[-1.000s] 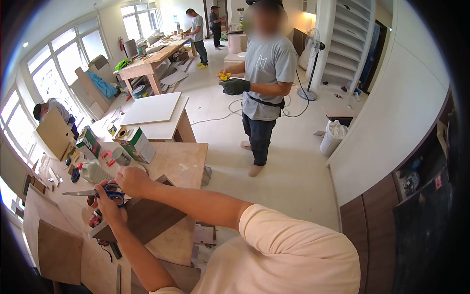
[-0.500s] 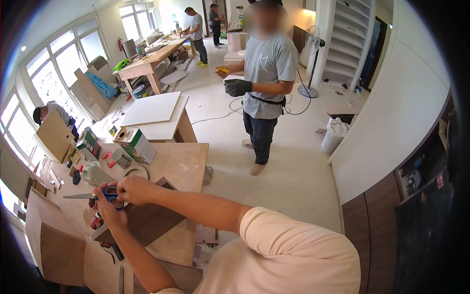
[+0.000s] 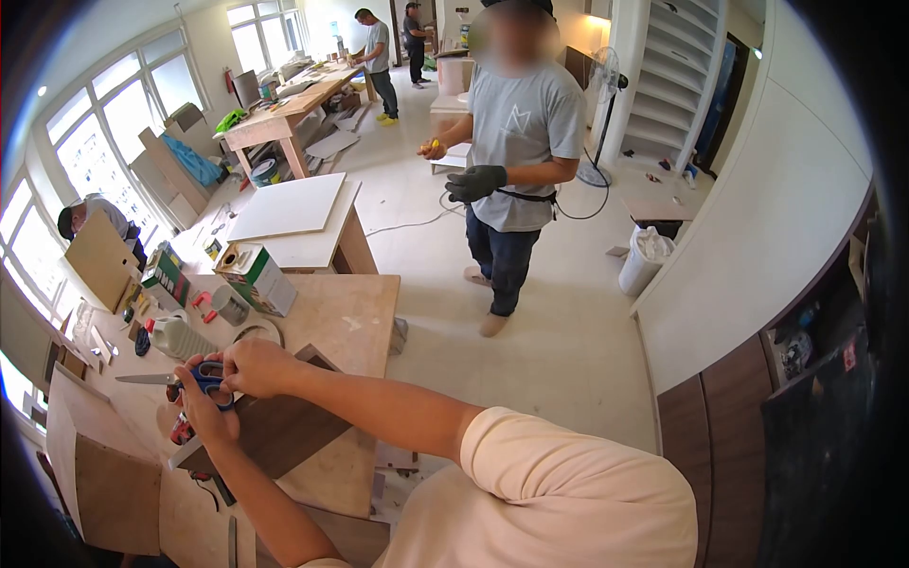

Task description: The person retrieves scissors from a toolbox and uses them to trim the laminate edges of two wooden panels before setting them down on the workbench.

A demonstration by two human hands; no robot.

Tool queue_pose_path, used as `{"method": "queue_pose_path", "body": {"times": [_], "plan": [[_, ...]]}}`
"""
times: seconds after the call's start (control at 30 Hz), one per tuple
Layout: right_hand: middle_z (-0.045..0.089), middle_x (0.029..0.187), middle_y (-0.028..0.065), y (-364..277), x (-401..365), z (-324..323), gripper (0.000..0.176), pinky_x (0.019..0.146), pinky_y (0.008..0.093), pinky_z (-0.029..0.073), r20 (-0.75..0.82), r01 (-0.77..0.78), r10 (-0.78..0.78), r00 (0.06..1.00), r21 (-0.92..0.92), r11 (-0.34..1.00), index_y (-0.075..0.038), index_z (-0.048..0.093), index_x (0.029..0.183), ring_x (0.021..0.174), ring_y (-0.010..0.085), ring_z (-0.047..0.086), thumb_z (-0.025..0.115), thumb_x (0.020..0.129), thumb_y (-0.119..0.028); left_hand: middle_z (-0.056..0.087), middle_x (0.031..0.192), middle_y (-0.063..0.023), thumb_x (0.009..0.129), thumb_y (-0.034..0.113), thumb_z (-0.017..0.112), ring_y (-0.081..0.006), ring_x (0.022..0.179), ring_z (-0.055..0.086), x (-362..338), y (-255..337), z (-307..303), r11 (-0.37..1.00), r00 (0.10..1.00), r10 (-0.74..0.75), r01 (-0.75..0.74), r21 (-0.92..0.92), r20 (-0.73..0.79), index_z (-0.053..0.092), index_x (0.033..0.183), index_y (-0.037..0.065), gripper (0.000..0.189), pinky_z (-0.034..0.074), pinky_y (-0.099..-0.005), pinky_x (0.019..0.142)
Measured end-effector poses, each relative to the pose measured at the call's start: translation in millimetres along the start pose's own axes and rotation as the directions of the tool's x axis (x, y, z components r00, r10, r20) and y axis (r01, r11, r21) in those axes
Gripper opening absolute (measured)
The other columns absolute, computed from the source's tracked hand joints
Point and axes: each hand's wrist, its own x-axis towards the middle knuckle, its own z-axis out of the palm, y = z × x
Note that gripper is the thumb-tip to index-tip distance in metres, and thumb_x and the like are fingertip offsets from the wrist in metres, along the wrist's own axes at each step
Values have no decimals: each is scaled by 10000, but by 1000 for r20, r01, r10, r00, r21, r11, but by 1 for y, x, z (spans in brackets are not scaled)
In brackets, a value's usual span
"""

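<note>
A pair of scissors with blue handles (image 3: 227, 401) is held above the workbench, its metal blades pointing left. My left hand (image 3: 202, 409) is wrapped round the scissors near the pivot and handles. My right hand (image 3: 258, 367) is closed at the handle loops, its fingertips pinched there; whether anything small is between them is hidden. Below both hands lies a dark brown wooden box or drawer (image 3: 289, 431). A red and black tool (image 3: 181, 429) shows partly beside my left wrist.
On the workbench (image 3: 355, 308) stand a white jug (image 3: 178, 338), a metal can (image 3: 230, 305) and a green-and-white tin (image 3: 256, 279). A plywood box (image 3: 118, 492) is at the left. A co-worker in a grey shirt (image 3: 521, 123) stands across the floor, facing this way.
My hands and the scissors have shifted very slightly left in view, with the grip unchanged. The near co-worker's gloved hand has moved a little to the right.
</note>
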Motion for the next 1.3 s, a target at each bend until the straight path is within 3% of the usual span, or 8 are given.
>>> {"method": "queue_pose_path", "body": {"times": [0.07,0.37,0.67,0.97,1.3], "plan": [[691,804,155,1,1,3,232,726,443,506,-46,-21,20,999,-9,1000,-72,684,762,819,339,670,772,744,-286,612,1081,-159,1021,507,419,-236,995,606,2,0,-4,1000,1000,-11,11,12,17,503,1179,1,537,487,-336,904],[691,809,153,-3,-4,-2,181,726,440,511,8,17,-17,1000,-7,1000,-71,706,758,820,338,669,732,742,-250,623,1066,-149,1021,507,418,-226,984,612,-2,3,5,999,1000,-6,7,40,-11,517,1180,7,534,489,-326,896],[678,856,153,-9,-16,3,190,727,458,523,-65,169,-186,980,-208,963,-53,698,772,809,345,662,657,741,-235,627,1063,-126,1030,487,408,-202,991,608,0,-2,1,992,1000,11,-13,129,21,506,1177,41,480,485,-326,902],[678,868,171,-12,-19,4,205,734,457,539,-50,156,-180,982,-305,940,-17,682,768,811,347,676,611,784,-209,618,1059,-98,1013,499,435,-189,1003,597,-1,-3,2,989,998,4,-13,150,60,494,1199,53,487,479,-329,909],[675,910,182,-19,-22,3,207,766,448,542,-62,142,-167,984,-289,947,-4,679,840,856,348,676,602,791,-189,622,1037,-81,1006,498,455,-174,972,603,-6,-5,5,984,994,17,-35,175,105,504,1191,56,482,483,-312,894]]}}
